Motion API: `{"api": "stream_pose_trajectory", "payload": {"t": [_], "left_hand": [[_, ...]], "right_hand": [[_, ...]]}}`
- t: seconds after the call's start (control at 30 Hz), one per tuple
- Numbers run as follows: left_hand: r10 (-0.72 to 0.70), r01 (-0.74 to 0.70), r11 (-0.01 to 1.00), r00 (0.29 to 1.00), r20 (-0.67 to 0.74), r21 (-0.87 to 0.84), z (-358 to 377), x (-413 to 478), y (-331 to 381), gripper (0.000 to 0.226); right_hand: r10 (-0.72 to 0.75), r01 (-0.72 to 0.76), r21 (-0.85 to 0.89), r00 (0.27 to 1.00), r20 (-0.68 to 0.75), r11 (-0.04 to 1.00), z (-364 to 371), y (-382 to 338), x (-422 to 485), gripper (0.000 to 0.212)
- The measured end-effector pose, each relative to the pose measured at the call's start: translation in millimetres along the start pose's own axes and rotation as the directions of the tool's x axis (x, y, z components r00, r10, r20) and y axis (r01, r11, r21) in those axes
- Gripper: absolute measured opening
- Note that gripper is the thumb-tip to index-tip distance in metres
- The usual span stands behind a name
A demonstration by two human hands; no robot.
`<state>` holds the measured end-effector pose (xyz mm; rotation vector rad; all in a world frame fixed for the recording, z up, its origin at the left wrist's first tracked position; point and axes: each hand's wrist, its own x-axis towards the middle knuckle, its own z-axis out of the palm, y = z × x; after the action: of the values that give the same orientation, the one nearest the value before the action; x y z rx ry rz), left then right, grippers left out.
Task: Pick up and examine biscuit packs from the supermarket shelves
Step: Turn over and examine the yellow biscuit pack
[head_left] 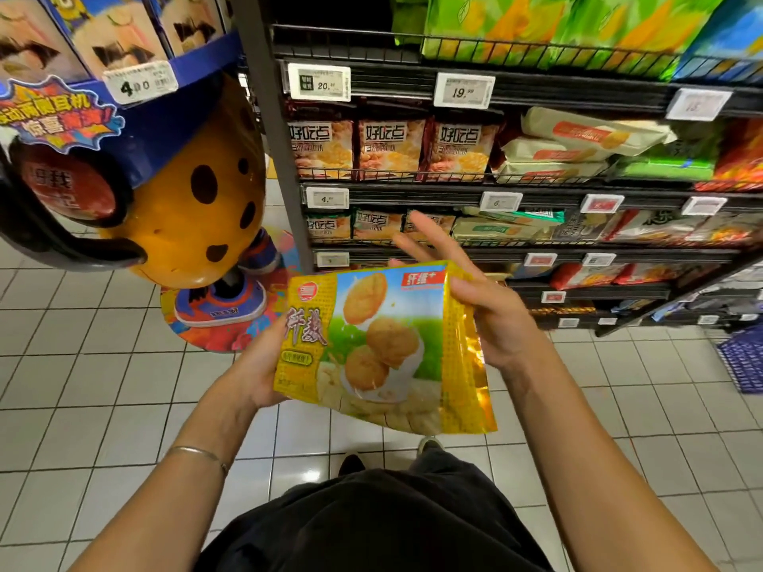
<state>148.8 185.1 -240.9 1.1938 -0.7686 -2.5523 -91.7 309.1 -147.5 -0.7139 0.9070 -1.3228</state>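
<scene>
Examine step in hand: pack (384, 348) is off the shelves (413, 189), held face-up in front of the body. Left hand (258, 365) grips its left edge, fingers hidden behind. Right hand (491, 319) rests against the right edge, fingers straight, not clenched. Next, probably: flip to read the back, which needs the right hand to take hold.
</scene>
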Motion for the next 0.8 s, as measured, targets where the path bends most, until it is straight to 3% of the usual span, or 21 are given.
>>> {"api": "stream_pose_trajectory", "payload": {"t": [0.1,0.17,0.23,0.33,0.43,0.6,0.73,0.8], "left_hand": [[-0.12,0.127,0.989,0.988,0.101,-0.072,3,1,-20,0.074],[-0.19,0.204,0.976,0.969,0.16,-0.078,5,-4,-29,0.093],[-0.187,0.212,0.975,0.944,0.27,-0.069,6,-10,-30,0.098],[-0.192,0.241,0.965,0.919,0.345,-0.106,0,-12,-34,0.106],[-0.183,0.243,0.962,0.911,0.369,-0.123,-8,-8,-38,0.101],[-0.07,0.099,0.991,0.958,0.278,-0.09,3,-9,-29,0.071],[-0.05,0.054,0.998,0.982,0.183,-0.016,19,-7,-13,0.084],[0.038,-0.031,0.998,0.992,0.122,-0.063,31,-6,-3,0.072]], "right_hand": [[-0.029,0.037,0.052,0.989,-0.147,0.998,8,-4,12,0.077],[0.052,-0.009,0.148,0.954,-0.294,0.989,4,-9,18,0.054],[0.121,-0.028,0.247,0.921,-0.37,0.969,-4,-13,22,0.035],[0.169,-0.026,0.323,0.89,-0.423,0.946,-20,-12,26,0.053],[0.233,-0.064,0.332,0.834,-0.5,0.941,-32,-7,28,0.047],[0.305,-0.03,0.454,0.78,-0.546,0.89,-40,0,28,0.041],[0.37,0.008,0.581,0.764,-0.529,0.814,-37,2,27,0.043],[0.403,0.006,0.63,0.763,-0.505,0.777,-39,2,26,0.049]]}}
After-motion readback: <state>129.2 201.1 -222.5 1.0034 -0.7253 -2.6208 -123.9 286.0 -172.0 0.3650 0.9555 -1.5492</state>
